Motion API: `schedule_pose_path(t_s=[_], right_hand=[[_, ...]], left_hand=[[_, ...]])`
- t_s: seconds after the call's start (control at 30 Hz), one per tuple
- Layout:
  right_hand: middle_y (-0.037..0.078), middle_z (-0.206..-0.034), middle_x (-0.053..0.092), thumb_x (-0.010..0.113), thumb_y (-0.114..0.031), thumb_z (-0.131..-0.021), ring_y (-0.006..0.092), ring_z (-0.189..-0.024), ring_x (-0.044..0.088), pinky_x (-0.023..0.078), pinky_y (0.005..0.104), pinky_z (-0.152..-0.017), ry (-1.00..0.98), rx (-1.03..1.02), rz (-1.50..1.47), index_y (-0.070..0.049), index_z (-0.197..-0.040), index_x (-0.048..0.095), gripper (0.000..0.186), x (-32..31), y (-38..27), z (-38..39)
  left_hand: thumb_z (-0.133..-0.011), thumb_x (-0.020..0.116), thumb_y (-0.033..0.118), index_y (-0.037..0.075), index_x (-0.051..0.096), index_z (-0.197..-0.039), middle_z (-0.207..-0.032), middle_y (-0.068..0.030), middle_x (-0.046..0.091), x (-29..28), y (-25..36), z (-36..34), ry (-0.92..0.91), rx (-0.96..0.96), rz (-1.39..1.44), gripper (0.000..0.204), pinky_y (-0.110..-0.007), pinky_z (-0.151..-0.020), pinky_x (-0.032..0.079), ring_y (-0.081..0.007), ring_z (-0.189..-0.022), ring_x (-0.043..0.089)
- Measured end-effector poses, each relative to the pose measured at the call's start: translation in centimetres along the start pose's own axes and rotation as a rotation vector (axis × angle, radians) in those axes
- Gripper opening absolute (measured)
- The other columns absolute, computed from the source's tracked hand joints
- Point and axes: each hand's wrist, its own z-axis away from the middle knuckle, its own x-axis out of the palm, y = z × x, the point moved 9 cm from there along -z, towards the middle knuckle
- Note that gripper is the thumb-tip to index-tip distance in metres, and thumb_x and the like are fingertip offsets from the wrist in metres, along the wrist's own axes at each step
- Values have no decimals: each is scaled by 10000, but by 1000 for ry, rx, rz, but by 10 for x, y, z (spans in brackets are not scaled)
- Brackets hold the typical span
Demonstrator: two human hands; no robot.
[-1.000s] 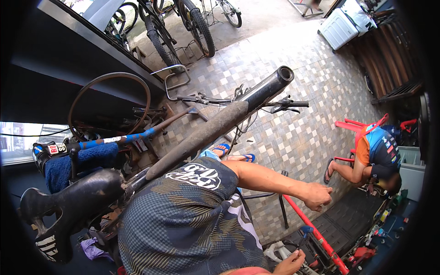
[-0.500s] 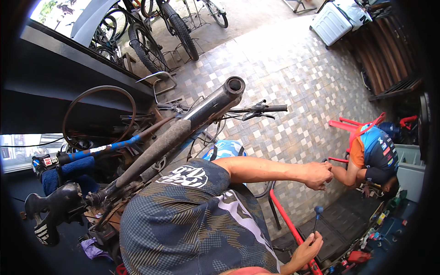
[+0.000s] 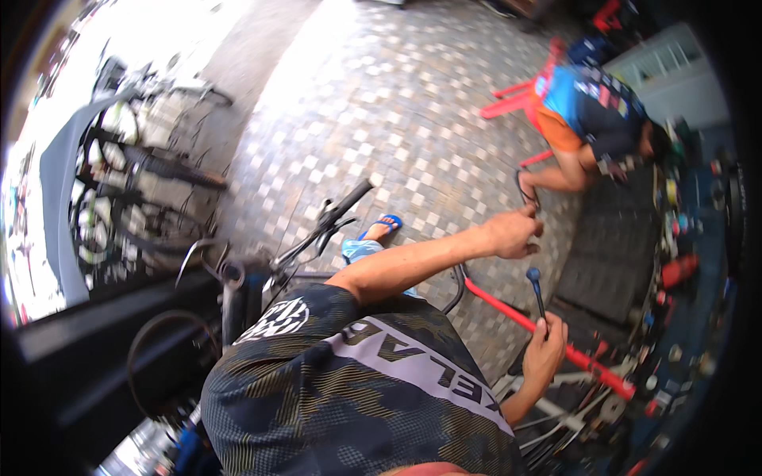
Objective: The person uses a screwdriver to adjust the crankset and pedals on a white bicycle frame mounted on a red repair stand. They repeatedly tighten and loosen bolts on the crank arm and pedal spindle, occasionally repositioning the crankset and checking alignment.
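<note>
My right hand is closed round the dark shaft of a slim tool with a round blue end. The blue end points up and away from me. Just under this hand runs a red tube, apparently part of a bicycle frame; whether the hand touches it I cannot tell. My left arm reaches across in front of my dark patterned shirt. At its end, my left hand hangs in the air with fingers curled downward, farther off than the tool. What it may hold is hidden.
A person in a blue and dark shirt bends over by a red stool at far right. A black mat lies beyond the tube, with cluttered tools beside it. At left stand a bicycle handlebar and several parked bicycles.
My view has swung to the right, so the bicycle at left has slid down and mostly out. My left hand is less tightly bunched. The tool remains in my right hand.
</note>
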Motion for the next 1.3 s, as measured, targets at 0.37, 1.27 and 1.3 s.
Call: schedule_pose_path(t_s=[0.37,1.27,1.3], right_hand=[[189,-1046,620,633,-93,-953,410,-990,630,523,508,-836,192,492,-96,-58,-1169,609,220,80,65,89],[218,-908,644,627,-208,-1033,410,-827,659,516,475,-737,886,1291,-663,-45,-1061,691,177,214,176,332],[224,-920,644,627,-203,-1034,415,-826,658,515,481,-735,849,1303,-673,-35,-1083,678,183,221,176,329]], left_hand=[[-909,779,282,36,723,-1173,-1187,-201,689,134,1,-39,-563,286,37,366,-433,-928,550,-348,-1081,668],[-940,691,186,-22,519,-1450,-1366,-298,592,530,91,53,-1057,747,-171,577,-487,-1078,499,-441,-1265,595],[-936,683,172,-14,493,-1472,-1416,-298,554,557,88,40,-1049,740,-238,598,-491,-1080,496,-443,-1290,575]])
